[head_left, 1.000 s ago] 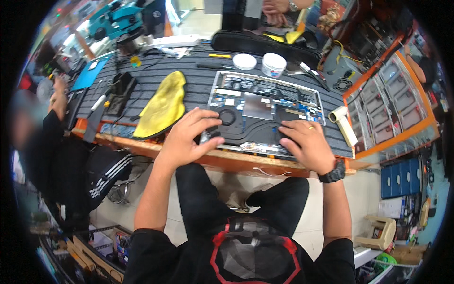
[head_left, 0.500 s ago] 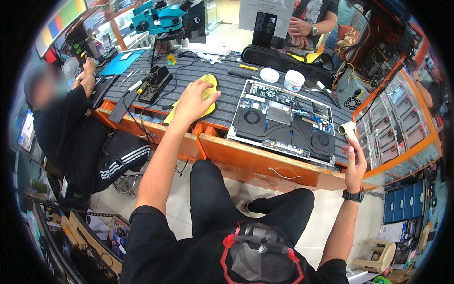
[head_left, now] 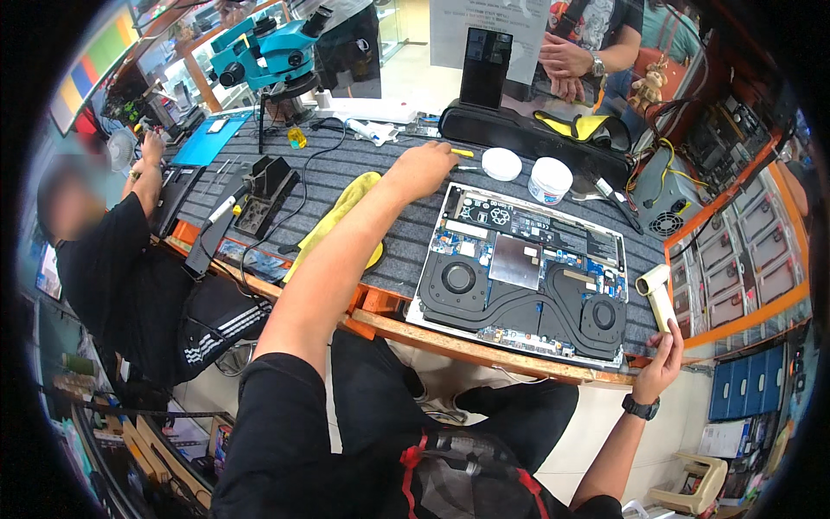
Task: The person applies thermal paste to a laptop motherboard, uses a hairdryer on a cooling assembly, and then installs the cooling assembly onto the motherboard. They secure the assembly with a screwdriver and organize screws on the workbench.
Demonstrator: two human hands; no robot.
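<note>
My left hand (head_left: 423,170) reaches across the bench, fingers curled down over a slim black-handled tool (head_left: 467,167); only its thin tip shows past my fingers. A yellow stick (head_left: 462,153) lies against the fingertips. My right hand (head_left: 661,359) grips the handle of a cream, pistol-shaped blower (head_left: 659,298) upright at the bench's right edge. Between my hands lies an opened laptop (head_left: 523,272), with its battery, two fans and board bare. Behind it stand a white round tub (head_left: 550,180) and its white lid (head_left: 501,163).
A yellow cloth or glove (head_left: 333,227) lies under my left forearm. Further left are a black tool holder (head_left: 268,195), a cable and a teal microscope (head_left: 268,54). A phone (head_left: 486,67) stands on a black case. A co-worker (head_left: 112,251) sits at left; another person's hands (head_left: 566,65) rest opposite.
My left hand has left the yellow cloth and moved right and away, onto the black-handled tool. My right hand still holds the blower. The view has shifted slightly.
</note>
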